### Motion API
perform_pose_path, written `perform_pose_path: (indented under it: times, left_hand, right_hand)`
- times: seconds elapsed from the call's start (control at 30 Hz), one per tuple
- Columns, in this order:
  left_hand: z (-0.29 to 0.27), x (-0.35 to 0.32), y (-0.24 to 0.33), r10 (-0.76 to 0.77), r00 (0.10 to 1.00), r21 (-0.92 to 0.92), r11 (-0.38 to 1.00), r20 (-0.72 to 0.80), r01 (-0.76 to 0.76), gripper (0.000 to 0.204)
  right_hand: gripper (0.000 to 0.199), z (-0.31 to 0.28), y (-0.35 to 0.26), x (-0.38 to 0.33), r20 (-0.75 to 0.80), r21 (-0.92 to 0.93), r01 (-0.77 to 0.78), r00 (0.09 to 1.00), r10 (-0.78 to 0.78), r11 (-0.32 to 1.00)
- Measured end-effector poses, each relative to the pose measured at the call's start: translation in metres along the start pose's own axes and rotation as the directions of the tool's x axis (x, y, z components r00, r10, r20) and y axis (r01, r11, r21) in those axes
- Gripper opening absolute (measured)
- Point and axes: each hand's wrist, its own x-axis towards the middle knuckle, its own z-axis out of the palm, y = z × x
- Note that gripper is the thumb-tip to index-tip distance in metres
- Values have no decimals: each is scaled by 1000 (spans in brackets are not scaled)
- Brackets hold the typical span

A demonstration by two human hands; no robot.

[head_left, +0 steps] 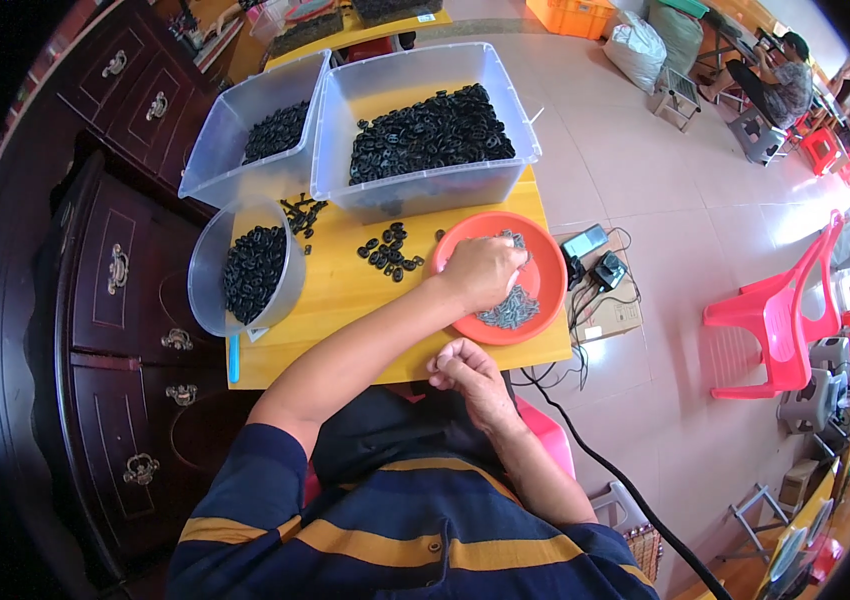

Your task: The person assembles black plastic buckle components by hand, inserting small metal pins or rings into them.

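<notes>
My left hand (485, 272) reaches across the table into a round orange plate (550, 255), its fingers curled down and bunched together. In the plate lie heaps of small, thin grey metal pieces (511, 311) that look like screws. What the left fingertips hold, if anything, is hidden under the hand. At the table's near edge, just below the plate, my right hand (470, 378) is closed, thumb against curled fingers; whatever it grips is too small to see. Left of the plate, a loose group of small black oval parts (391, 251) rests on the yellow table (345, 290).
Two clear bins (415, 203) (207, 180) of black parts stand at the back. A round tub (295, 275) of black parts is at left, beside black pieces (302, 213). Dark drawers (115, 270) flank the table. Cables and a carton (610, 318) lie right, near a pink chair (780, 320).
</notes>
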Motion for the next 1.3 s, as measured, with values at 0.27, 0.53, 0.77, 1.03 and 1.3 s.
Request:
perform_pose_path:
  times: [0.27,0.53,0.77,1.03,1.3]
  left_hand:
    - [15,32,4,152,978,190,966,140,-177,9]
    - [15,53,1,221,908,232,920,356,-315,11]
    - [1,36,1,210,974,5,977,83,-211,16]
    - [-55,-72,14,-199,968,-626,778,-155,60,8]
    - [-60,-186,-12,-444,894,-785,529,68,323,7]
  right_hand:
    - [10,-1,0,0,-4,-1,2,1000,-2,1000]
    - [8,1,-2,-1,-1,6,-2,1000,2,1000]
    - [7,2,-3,-3,-29,6,5,1000,-5,1000]
    - [7,9,-3,-3,-55,-17,111,992,-112,994]
    - [8,26,-3,7,-91,-144,166,979,-180,976]
